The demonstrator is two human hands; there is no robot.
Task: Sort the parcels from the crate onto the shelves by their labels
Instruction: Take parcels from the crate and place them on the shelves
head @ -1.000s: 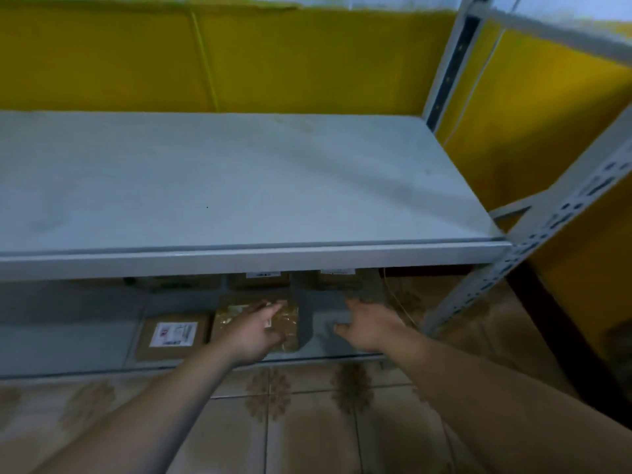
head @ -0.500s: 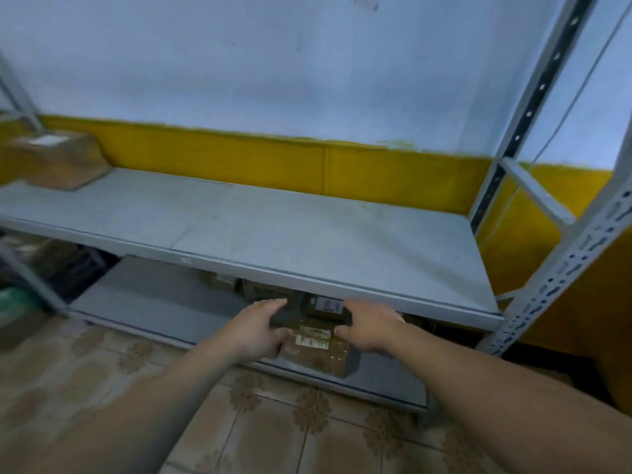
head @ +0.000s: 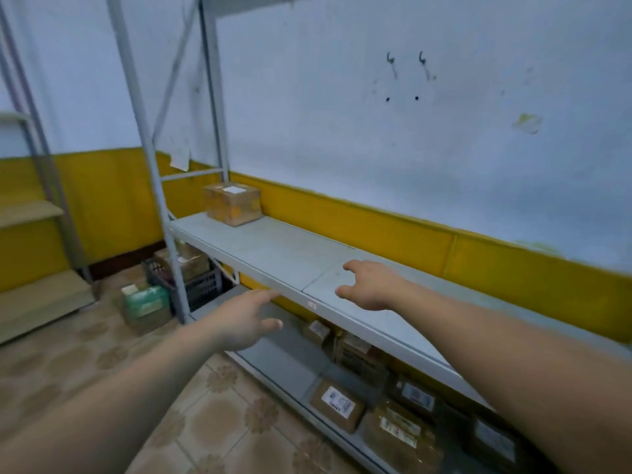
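Both my hands are stretched out in front of the grey metal shelving [head: 273, 254] and hold nothing. My left hand [head: 244, 319] hovers with relaxed fingers just below the front lip of the middle shelf. My right hand [head: 371, 285] hangs over that shelf's front edge, fingers loosely spread. One cardboard parcel [head: 232, 203] stands at the far left end of the middle shelf. Several brown parcels with white labels [head: 337, 405] lie on the bottom shelf [head: 284, 364]. A dark plastic crate [head: 201, 285] holding boxes sits on the floor behind the shelf's left post.
A green packet on a box [head: 145, 304] lies on the tiled floor next to the crate. A second rack with wooden boards [head: 30, 213] stands at the far left. The shelf's upright post [head: 150, 172] rises between me and the crate.
My hands have let go of the parcel on the bottom shelf and risen to the middle shelf's height. My view has swung up and to the left, bringing the crate into sight.
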